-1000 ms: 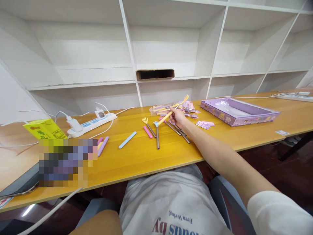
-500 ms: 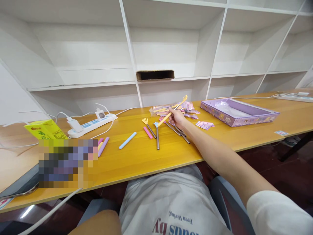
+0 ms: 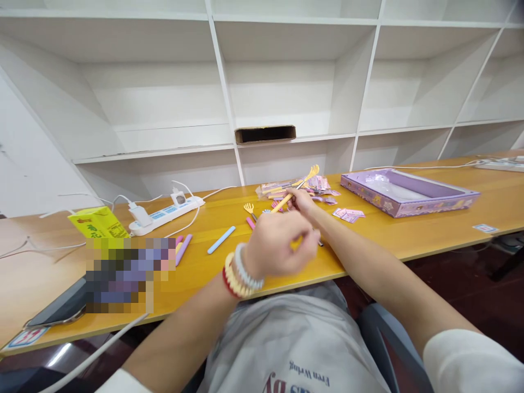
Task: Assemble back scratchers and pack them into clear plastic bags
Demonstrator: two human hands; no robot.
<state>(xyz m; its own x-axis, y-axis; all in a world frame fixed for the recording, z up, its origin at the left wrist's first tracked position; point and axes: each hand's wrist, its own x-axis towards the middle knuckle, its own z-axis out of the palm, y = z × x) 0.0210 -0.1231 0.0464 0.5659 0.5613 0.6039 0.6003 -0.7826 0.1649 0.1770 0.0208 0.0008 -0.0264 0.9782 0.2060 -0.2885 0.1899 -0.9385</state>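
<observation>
Right hand point(image 3: 302, 201), centre of frame: fingers pinched about a yellow claw-headed stick point(image 3: 281, 204), gripping it near the middle; claw end up and to the right, plain handle end down and to the left. Stick slants above the desk point(image 3: 196, 281), in front of a heap of clear-wrapped packets point(image 3: 286, 186). Left hand point(image 3: 282, 243), nearer the camera, just below centre: fingers curled into a loop, desk showing through the gap; blurred, so cannot tell whether anything is pinched at the tips. Pale and red bracelets point(image 3: 236, 277) at that wrist. Partly covered behind the left hand: a second yellow claw point(image 3: 249, 208), a pink handle point(image 3: 250, 222), a blue claw point(image 3: 266, 212). Left of these, lying apart, a light blue tube point(image 3: 221, 240); farther left, a purple tube point(image 3: 184, 250) beside a pixelated patch. Pink cards point(image 3: 349, 214) right of centre; purple box tray point(image 3: 429, 208) at the right with clear plastic inside. Left side of frame: yellow carton point(image 3: 96, 222), white power strip point(image 3: 166, 214).
</observation>
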